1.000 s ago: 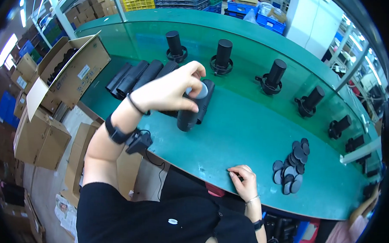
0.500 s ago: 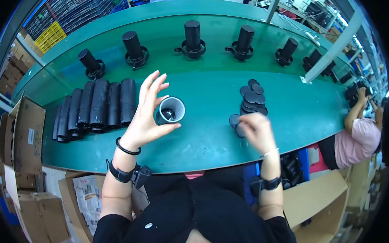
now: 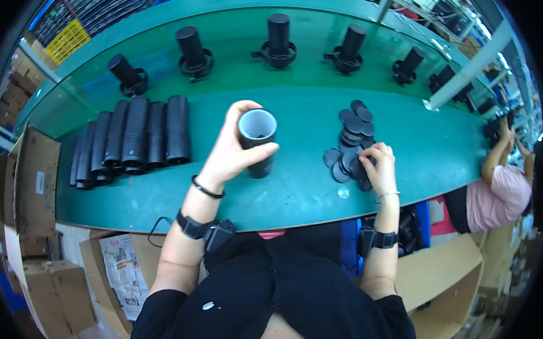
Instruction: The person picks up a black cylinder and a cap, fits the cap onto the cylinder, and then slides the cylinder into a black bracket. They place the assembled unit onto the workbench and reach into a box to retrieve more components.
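Note:
My left hand (image 3: pixel 233 145) is wrapped round a black cylindrical tube (image 3: pixel 261 164), which stands tilted slightly with its open, pale grey mouth toward me. Something dark shows down inside the tube. At the right, my right hand (image 3: pixel 379 167) pinches at the edge of a black disc (image 3: pixel 357 168) with thumb and fingertips. That disc is at the near end of a loose, overlapping pile of flat black discs (image 3: pixel 354 124). A small clear round piece (image 3: pixel 343 191) lies on the green table just below the pile.
Several ribbed black tubes (image 3: pixel 135 133) lie side by side at the left of the green table (image 3: pixel 294 201). Along the back stand black cylinders on ringed bases (image 3: pixel 278 39). Cardboard boxes (image 3: pixel 40 183) flank the left edge. A co-worker (image 3: pixel 501 191) sits at the right.
My left hand has closed round the tube, and both are further right and more upright. My right hand has moved slightly right; the near discs are more spread, and the clear round piece now shows.

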